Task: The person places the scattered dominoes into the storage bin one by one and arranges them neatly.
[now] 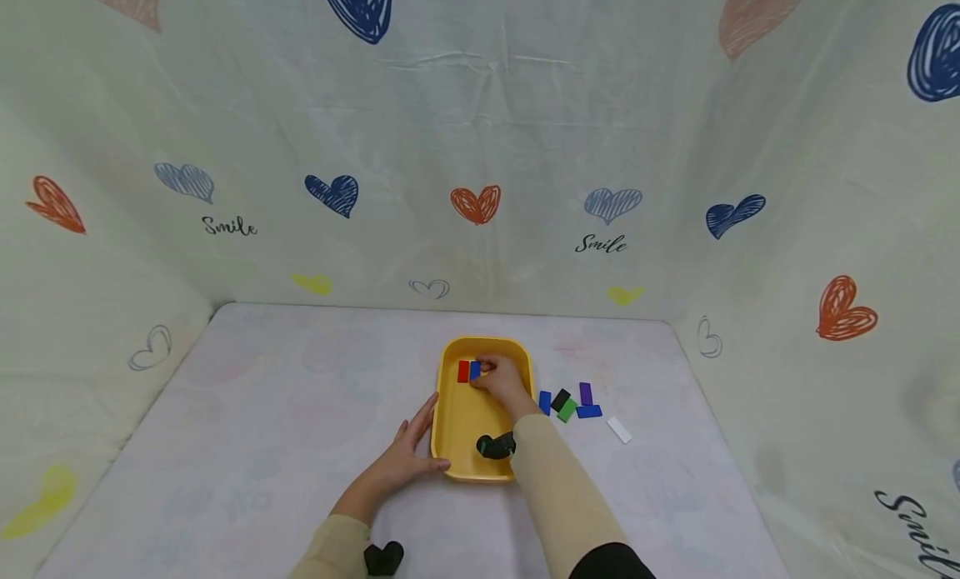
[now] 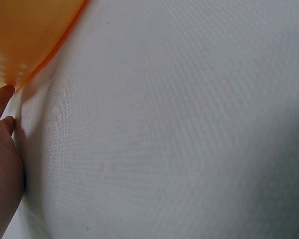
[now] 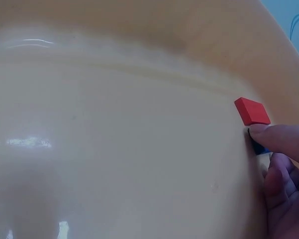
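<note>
Right hand pinches small blue rectangular block inside yellow plastic oval tray, at its far end, touching flat red rectangular block. Left hand flat, fingers straight against tray's left rim. Loose coloured blocks lie right of tray on white cloth-covered table.

place: likely staged recording booth | evidence: heart-print sheets (draped walls), covered table

blue block mostly hidden by right hand fingers
</note>
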Tool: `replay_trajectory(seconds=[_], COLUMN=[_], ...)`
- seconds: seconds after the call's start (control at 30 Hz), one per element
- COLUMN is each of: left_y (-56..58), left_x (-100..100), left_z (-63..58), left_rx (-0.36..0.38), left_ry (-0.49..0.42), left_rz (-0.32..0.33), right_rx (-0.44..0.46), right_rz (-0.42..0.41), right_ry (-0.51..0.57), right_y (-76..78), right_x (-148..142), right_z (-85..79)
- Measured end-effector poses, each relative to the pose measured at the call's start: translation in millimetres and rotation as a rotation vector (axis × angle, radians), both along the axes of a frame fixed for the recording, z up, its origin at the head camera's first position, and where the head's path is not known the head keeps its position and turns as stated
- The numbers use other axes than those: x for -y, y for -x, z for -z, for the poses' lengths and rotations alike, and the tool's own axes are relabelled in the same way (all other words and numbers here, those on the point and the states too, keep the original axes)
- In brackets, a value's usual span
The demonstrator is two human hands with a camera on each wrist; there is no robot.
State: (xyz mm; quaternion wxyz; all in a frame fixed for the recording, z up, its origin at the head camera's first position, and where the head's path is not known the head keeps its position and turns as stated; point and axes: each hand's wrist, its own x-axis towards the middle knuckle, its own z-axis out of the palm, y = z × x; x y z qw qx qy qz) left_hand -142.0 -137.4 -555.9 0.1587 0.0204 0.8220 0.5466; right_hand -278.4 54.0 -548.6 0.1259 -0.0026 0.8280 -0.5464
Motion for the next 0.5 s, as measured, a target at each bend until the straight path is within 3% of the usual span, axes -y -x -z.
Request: replay_trajectory(seconds=[0.5], left_y=[1.5], left_x=[0.8], left_z=[0.3], left_rx=[0.002], left_ry=[0.012], left_rz=[-0.001], right_rx=[0.011], right_rz=[0.014], right_ry=[-0.002], right_y=[-1.3], right_x=[0.8], right_z=[-0.7])
